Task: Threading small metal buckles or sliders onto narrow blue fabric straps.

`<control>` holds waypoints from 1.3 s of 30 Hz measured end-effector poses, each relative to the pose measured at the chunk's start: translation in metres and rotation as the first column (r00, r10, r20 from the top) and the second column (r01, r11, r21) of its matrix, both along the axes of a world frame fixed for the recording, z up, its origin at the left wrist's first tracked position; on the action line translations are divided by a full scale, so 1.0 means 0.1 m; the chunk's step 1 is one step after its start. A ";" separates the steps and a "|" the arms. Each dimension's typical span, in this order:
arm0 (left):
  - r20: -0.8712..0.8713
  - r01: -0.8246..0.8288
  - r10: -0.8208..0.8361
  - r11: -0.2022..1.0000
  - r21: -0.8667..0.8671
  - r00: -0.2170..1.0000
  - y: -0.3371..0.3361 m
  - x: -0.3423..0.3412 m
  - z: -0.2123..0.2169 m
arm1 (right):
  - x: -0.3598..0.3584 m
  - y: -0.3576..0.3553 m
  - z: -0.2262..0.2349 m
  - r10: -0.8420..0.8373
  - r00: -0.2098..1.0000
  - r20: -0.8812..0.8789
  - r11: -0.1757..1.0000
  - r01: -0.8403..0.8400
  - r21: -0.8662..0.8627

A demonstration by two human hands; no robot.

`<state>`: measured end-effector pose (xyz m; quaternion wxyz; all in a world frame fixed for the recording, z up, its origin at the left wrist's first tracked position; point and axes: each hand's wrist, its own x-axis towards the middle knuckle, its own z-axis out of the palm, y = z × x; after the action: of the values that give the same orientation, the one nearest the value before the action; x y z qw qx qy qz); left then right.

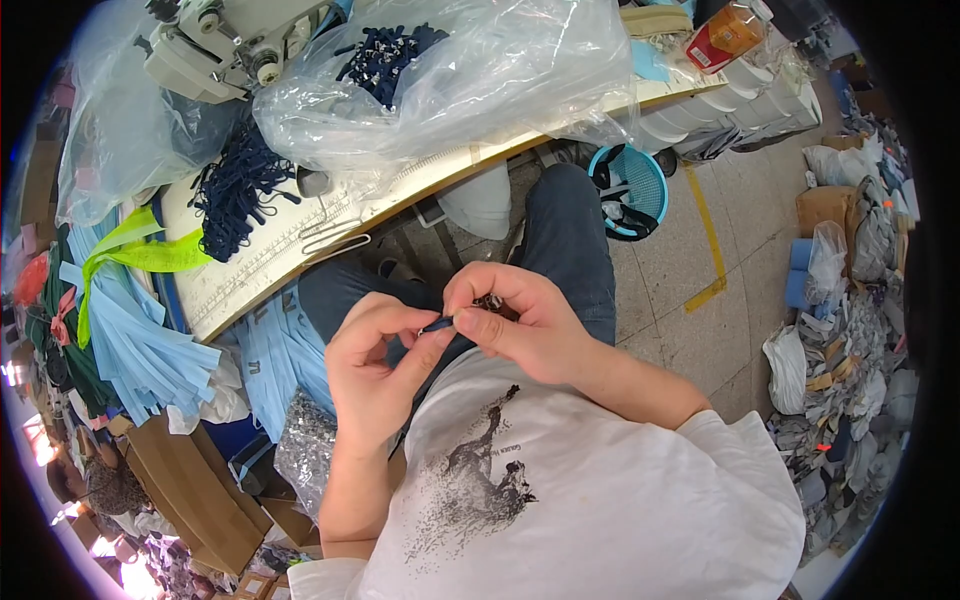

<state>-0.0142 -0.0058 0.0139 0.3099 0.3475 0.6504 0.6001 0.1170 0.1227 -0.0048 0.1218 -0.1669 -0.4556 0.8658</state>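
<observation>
A: Two hands on one thing. Left hand [375, 365] and right hand [520, 320] met over the lap, both pinched shut on a small dark piece [440, 324], thumb and forefinger tips closed round it.

B: What was the piece?

A: Too small to tell. Dark, thin, a bit of metal shine by the right fingers [480, 298]. It sat between the two hands, above the jeans [570, 240], in front of the white printed shirt [590, 490].

B: Around that?

A: Work table [300, 245] just beyond the knees, a pile of dark blue cords [235, 190] on it. Clear plastic bag [450, 80] of dark blue pieces above that, sewing machine [215, 45] top left. Light blue fabric strips [130, 330] hung off the table's left end. Teal basket [635, 185] on the floor by the right knee. Heaps of grey scraps [850, 370] far right.
</observation>
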 end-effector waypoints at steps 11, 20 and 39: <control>0.063 -0.037 0.040 0.998 -0.045 0.997 -0.04 0.04 0.01 | -0.03 -0.01 -0.01 -0.065 0.998 0.020 0.950 0.056 0.309; -0.052 -0.093 0.091 0.995 -0.033 0.994 -0.01 0.09 -0.01 | -0.02 0.04 0.01 -0.036 0.998 0.048 0.896 0.011 0.444; 0.392 0.072 -0.158 0.972 0.224 0.906 -0.07 0.05 -0.10 | -0.03 0.04 0.01 -0.142 0.984 0.105 0.917 0.171 -0.360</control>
<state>-0.0091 -0.0126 0.0041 0.4363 0.2828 0.4846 0.7035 0.1142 0.1263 -0.0035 0.1394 -0.2559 -0.2752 0.9161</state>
